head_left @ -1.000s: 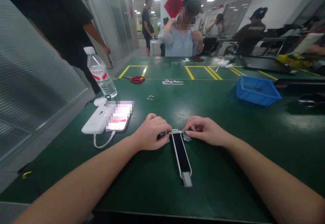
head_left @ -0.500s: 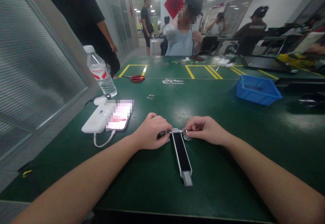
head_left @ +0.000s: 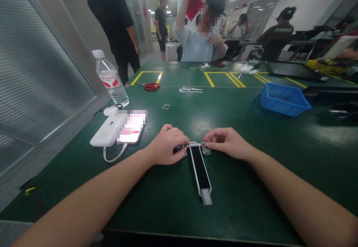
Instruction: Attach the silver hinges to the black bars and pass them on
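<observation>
In front of me on the green table lies a long, narrow white-framed device (head_left: 200, 168) with a black face and a grey tab at its near end. My left hand (head_left: 169, 144) is closed round a small dark-gripped tool (head_left: 178, 149) with a thin metal shaft, held sideways against the device's far end. The tool's exact kind is partly hidden by my fingers. At the opposite side of that end, thumb and fingers of my right hand (head_left: 225, 142) pinch a small metal fitting (head_left: 201, 144). A flat shiny piece (head_left: 207, 152) lies just under those fingertips.
To the left are a water bottle (head_left: 113, 81), a white power bank (head_left: 103, 129) and a lit phone (head_left: 132, 127). Small metal rings (head_left: 165, 106), red-handled scissors (head_left: 151, 87) and thin strips (head_left: 190, 89) lie farther back. A blue bin (head_left: 285, 99) stands right. Across sits a person (head_left: 200, 45).
My right fingers have shifted slightly at the fitting; my left hand and the device stay put. The person across has raised an arm, and the standing person at left has moved right.
</observation>
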### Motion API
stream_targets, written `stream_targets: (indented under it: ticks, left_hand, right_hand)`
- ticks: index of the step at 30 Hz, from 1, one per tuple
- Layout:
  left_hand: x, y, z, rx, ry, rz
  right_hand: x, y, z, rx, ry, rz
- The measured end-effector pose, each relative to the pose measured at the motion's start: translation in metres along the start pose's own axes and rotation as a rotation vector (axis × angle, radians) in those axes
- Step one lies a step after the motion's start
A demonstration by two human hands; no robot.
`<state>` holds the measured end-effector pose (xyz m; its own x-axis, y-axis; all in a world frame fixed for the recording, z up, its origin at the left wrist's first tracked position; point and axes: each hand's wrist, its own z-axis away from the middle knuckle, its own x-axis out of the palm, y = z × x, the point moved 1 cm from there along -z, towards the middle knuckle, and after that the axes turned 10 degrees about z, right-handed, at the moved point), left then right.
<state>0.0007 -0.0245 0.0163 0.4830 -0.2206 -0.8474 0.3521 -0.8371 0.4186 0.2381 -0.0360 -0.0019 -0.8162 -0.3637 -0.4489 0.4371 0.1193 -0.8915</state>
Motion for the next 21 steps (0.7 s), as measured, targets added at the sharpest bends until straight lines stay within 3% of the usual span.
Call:
stream_targets:
  ticks: [21]
  left_hand:
    - [-0.0001, 0.0, -0.0005, -0.009, -0.01, 0.004]
  right_hand:
    - [0.0024, 0.0021, -0.0002, 0.003, -0.022, 0.034]
